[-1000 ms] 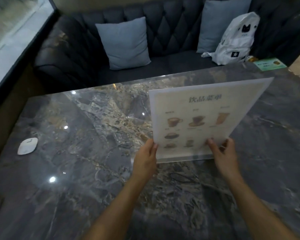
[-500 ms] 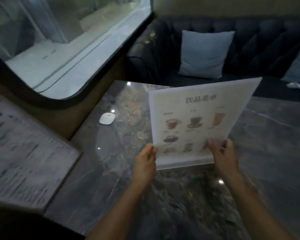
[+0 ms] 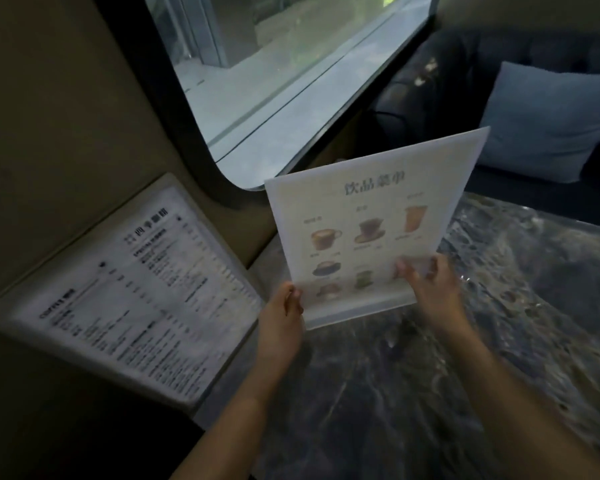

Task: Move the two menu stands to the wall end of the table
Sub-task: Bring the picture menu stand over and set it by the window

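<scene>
- The left hand (image 3: 280, 323) grips the lower left edge of a drinks menu stand (image 3: 368, 223); the right hand (image 3: 430, 289) grips its lower right edge.
- The stand is tilted, its printed face with cups toward the camera, its base close above the dark marble table (image 3: 499, 306).
- A second menu stand (image 3: 129, 289), printed in black text, leans against the beige wall (image 3: 66, 116) at the table's left end.
- Above it is a rounded window (image 3: 274, 64); a blue cushion (image 3: 548, 123) lies on the dark sofa (image 3: 430, 81).

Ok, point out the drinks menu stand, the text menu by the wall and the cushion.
drinks menu stand (image 3: 368, 216), head view, printed face.
text menu (image 3: 136, 289), head view, page middle.
cushion (image 3: 548, 119), head view, front.
</scene>
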`<state>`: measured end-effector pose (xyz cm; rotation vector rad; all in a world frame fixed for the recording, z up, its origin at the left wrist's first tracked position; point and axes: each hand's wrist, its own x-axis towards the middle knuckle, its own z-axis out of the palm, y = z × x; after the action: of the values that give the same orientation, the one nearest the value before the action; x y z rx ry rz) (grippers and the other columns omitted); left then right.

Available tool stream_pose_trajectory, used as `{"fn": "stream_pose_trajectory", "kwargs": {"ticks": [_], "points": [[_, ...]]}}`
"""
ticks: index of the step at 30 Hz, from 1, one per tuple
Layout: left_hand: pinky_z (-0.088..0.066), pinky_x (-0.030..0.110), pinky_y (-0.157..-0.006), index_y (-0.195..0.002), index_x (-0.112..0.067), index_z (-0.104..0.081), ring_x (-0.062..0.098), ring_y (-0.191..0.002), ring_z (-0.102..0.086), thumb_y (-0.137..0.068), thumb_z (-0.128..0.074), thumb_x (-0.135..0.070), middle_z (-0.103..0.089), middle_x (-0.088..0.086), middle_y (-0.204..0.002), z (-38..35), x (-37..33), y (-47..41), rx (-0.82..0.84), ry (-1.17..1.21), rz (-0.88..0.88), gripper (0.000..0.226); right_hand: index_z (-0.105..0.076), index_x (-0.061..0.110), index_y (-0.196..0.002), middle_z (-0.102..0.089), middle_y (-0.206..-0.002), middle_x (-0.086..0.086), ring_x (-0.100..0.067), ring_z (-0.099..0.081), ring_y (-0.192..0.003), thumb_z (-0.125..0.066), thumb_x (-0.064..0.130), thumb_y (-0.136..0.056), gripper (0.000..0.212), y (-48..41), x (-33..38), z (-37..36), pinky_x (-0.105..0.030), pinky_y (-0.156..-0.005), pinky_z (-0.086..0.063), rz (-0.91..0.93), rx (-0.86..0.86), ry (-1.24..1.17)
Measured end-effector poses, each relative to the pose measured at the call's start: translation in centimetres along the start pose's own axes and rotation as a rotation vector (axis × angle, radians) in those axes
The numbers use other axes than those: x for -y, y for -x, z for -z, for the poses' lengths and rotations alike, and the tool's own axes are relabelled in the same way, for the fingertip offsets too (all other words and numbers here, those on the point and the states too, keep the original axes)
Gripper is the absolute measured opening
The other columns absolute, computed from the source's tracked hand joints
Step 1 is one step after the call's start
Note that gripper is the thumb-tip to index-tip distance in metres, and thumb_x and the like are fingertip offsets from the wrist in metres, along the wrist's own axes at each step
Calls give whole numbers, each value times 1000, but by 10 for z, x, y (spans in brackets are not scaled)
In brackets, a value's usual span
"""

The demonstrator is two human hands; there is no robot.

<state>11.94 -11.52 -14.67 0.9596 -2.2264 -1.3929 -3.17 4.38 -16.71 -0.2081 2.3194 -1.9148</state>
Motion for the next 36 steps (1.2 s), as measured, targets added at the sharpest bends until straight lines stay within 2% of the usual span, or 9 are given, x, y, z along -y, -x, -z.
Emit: {"fn": "stream_pose_trajectory", "kwargs": {"ticks": [4,6,12,17,19,23,28,32,36], "points": [[-51,51,-75,-89,-7,-56,32,-79,-61,-97,-39,-18,-65,18,-88,18,5,-25,-56,-30,-74,22,-49,20,-105,-60,-96,12,1,-60,-81,-71,33,-74,40,-24,12,-36,-16,-62,-50,-32,78,-109],[-51,50,-74,-86,-8,-54,33,-79,-60,-97,-38,-19,-64,17,-87,21,5,-33,-74,-16,-79,21,-50,19,-106,-60,-96,11,0,-62,-78,-72,26,-74,40,-39,17,-47,-17,-60,-50,-54,89,-185],[-45,36,-64,-82,-21,-50,17,-73,-56,-97,-36,-26,-61,4,-81,22,4,-64,-152,10,-52,21,-48,17,-100,-63,-94,4,-13,-64,-85,-73,24,-73,37,-87,19,-86,-37,-74,-54,-120,208,-242],[-38,20,-58,-83,-43,-42,14,-82,-55,-96,-37,-27,-58,-7,-92,14,3,-81,-163,27,83,21,-50,17,-96,-62,-89,5,-7,-63,-80,-68,19,-78,26,-112,21,-113,-45,-81,-52,-134,280,-327],[-41,24,-64,-102,-32,-40,21,-88,-57,-94,-43,-25,-58,5,-107,8,2,-82,-162,21,126,11,-49,17,-97,-62,-91,6,-7,-63,-82,-66,17,-80,24,-116,22,-122,-45,-82,-53,-136,310,-360],[-41,28,-84,-124,-24,-29,19,-109,-51,-90,-52,-23,-48,7,-130,1,3,-82,-206,78,184,42,-48,17,-104,-64,-92,13,-5,-65,-87,-66,18,-80,30,-121,24,-138,-44,-82,-53,-122,422,-399],[-33,37,-111,-140,-20,-9,20,-133,-35,-85,-60,-21,-31,8,-148,0,8,-87,-173,201,262,75,-44,13,-114,-59,-105,8,-13,-60,-101,-67,26,-79,43,-131,28,-160,-48,-86,-51,-117,524,-334],[-32,35,-110,-139,-38,3,15,-135,-29,-82,-65,-22,-20,2,-153,-6,5,-82,-170,249,257,90,-49,20,-103,-55,-111,0,-15,-60,-101,-70,34,-72,40,-139,20,-171,-47,-92,-47,-150,577,-322],[-28,27,-107,-139,-38,7,5,-131,-21,-82,-65,-20,-12,3,-155,-9,7,-82,-219,294,255,93,-51,23,-101,-56,-110,2,-12,-60,-101,-73,42,-62,49,-146,20,-178,-42,-93,-47,-147,659,-314]]}}
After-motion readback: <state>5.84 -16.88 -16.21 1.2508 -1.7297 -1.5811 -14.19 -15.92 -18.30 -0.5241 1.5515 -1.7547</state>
